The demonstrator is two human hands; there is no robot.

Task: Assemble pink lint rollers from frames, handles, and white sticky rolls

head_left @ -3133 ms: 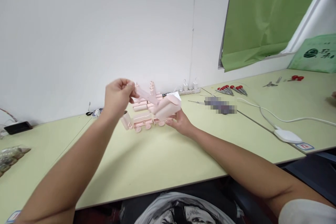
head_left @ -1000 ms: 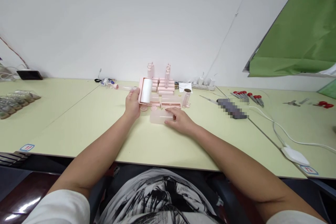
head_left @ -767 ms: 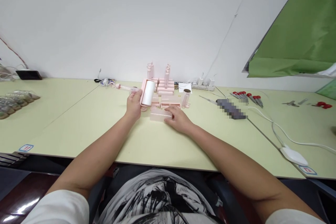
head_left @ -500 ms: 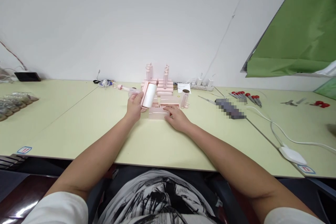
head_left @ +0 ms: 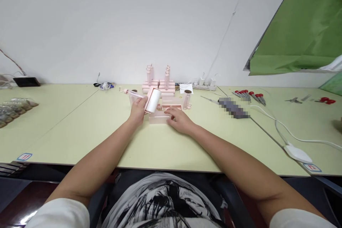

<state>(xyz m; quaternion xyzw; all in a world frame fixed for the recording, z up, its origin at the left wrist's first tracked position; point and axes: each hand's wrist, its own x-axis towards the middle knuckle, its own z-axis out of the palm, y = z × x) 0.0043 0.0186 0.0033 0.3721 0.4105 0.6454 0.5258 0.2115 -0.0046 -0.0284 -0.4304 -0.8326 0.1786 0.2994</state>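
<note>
My left hand (head_left: 138, 109) is closed around a pink case (head_left: 148, 100) with a white roll (head_left: 154, 101) in it, tilted above the table. A slim clear tube with a pink end (head_left: 130, 92) sticks out to the left from behind these fingers; whether they grip it too, I cannot tell. At an open pink box (head_left: 157, 118) on the table, my right hand (head_left: 178, 118) has its fingers bent over the front wall, thumb on the near side. Those fingers hide part of the box's inside. Just right of the box stands a clear pink cylinder (head_left: 187, 99) with a brown top.
Behind the box, pink cylinders (head_left: 167, 79) stand upright and lie stacked by the wall. A power strip (head_left: 204, 87), a blurred grey object (head_left: 233, 108), red-ended tools (head_left: 243, 94) and white cable (head_left: 288, 128) lie to the right. Bagged items (head_left: 17, 110) sit far left.
The view has shifted slightly. My left hand has lowered a little with the pink case and white roll. My right hand stays at the box, nearly unmoved.
</note>
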